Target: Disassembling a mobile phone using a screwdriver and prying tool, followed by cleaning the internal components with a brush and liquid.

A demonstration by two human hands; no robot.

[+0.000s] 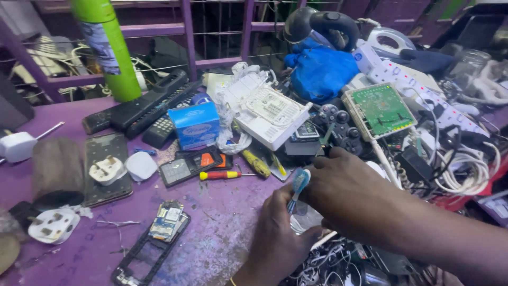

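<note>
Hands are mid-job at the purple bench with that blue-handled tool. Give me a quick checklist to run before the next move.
1. Blue-handled tool held: ok, left hand grips it.
2. Right hand steadying: ok, beside the handle.
3. Tool tip seated: cannot tell, hidden by the hands.
4. Workpiece visible: cannot tell, only a clear piece peeks out.
5. Spare screwdriver in reach: ok, lies on the bench.
6. Cables off the hands: ok, right of them.

Purple work surface (227, 222) with scattered electronics.
On it lay a blue box (195, 125), red-handled screwdriver (222, 175), white plugs (53, 225), and a phone frame (143, 258).
</note>
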